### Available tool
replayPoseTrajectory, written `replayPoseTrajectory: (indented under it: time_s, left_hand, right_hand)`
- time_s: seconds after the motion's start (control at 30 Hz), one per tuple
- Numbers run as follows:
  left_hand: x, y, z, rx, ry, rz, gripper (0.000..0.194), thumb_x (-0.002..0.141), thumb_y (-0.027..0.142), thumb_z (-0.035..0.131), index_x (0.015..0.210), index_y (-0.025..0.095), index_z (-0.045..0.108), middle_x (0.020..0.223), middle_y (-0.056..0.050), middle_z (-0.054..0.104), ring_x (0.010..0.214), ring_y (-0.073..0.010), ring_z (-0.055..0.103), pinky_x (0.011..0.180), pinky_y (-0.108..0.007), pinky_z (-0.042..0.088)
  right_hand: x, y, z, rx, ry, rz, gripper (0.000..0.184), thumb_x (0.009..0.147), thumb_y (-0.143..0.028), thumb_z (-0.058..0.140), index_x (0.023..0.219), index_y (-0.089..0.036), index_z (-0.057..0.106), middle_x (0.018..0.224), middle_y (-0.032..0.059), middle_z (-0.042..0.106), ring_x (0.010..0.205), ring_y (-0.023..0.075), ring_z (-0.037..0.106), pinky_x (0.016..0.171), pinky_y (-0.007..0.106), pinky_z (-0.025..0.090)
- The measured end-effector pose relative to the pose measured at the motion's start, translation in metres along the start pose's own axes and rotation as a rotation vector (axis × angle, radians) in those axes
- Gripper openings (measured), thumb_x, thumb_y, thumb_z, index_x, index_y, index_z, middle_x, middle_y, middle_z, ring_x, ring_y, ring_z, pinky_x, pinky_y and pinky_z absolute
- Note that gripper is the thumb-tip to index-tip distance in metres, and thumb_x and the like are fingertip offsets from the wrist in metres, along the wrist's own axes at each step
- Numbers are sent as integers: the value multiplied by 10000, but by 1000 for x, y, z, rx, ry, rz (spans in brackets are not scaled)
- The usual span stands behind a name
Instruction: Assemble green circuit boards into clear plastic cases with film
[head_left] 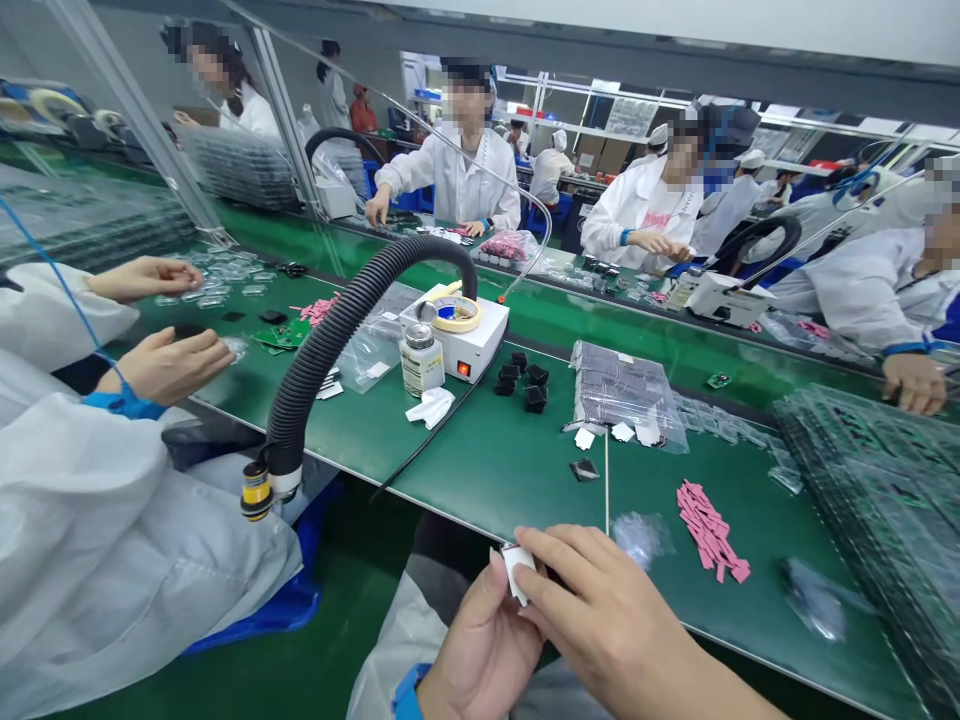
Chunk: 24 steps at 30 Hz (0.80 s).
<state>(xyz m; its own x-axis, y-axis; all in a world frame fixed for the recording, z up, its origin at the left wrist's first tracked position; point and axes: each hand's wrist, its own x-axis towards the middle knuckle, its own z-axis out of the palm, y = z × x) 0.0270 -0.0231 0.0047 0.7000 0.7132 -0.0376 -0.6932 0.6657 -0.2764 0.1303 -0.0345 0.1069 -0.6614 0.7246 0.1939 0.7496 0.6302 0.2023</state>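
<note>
From the head camera, the left hand (pixel 484 640) and right hand (pixel 615 622) meet just past the counter's near edge, both narrowed to a fingertip pinch on a small white piece (pixel 518 572), perhaps folded wipe or paper. A dark bit just behind it may be part of what they hold, but I cannot tell. Held up off the surface, it seems kept clear of the counter and turned where the eyes can reach it.

Ahead of the right hand, pink strips (pixel 709 530) lie in a loose heap on the green counter (pixel 480 480), beside a clear plastic bag (pixel 641 538), probably placed for easy reach. Farther ahead sits a bag of dark sheets (pixel 619 385), and to the right of the hands rise stacked clear trays (pixel 870 490).

Straight ahead of the left hand are black foam blocks (pixel 521 378), a labelled bottle (pixel 421 362) and a white bench unit (pixel 469 345) carrying a roll of tape (pixel 450 314). A corrugated black hose (pixel 330 320) arches over toward a co-worker on the left, whose hands (pixel 169 365) work near small clear pieces (pixel 225 270), its nozzle (pixel 256 492) aimed low, likely to draw fumes away.

Beyond, people in white coats work along a second green counter (pixel 637 310), with shelves and cartons (pixel 600 155) behind them.
</note>
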Motion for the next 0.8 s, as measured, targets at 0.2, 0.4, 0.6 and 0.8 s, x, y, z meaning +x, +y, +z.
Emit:
replayPoseTrajectory:
  time_s: [0.2,0.4,0.6,0.8]
  left_hand:
    - [1,0,-1,96,46,22,353,759,333,693,965,48,660,916,-79,652,830,-110,570,738,-199,447]
    - [4,2,-8,185,147,30,342,759,415,667,928,118,661,892,-60,624,856,-144,559,832,-260,446]
    - [6,3,-10,242,142,24,288,725,421,699,856,166,673,890,-38,635,892,-160,568,884,-302,440]
    - [5,8,-9,321,150,37,321,717,391,715,931,154,684,999,-58,659,1007,-169,556,967,-273,396]
  right_hand:
    - [-8,0,9,5,44,-18,217,859,-172,519,1057,-134,598,1250,131,550,1036,220,527,777,378,516]
    - [-11,-3,8,71,117,118,356,829,-285,596,1156,-155,541,1346,159,422,1173,259,439,882,436,505]
    - [-13,-2,11,-69,14,153,624,765,-543,603,1246,-165,477,1465,194,210,1341,350,244,968,569,433]
    - [-12,-6,26,-135,196,109,681,781,-634,504,1246,-136,497,1468,213,244,1339,373,291,1018,580,375]
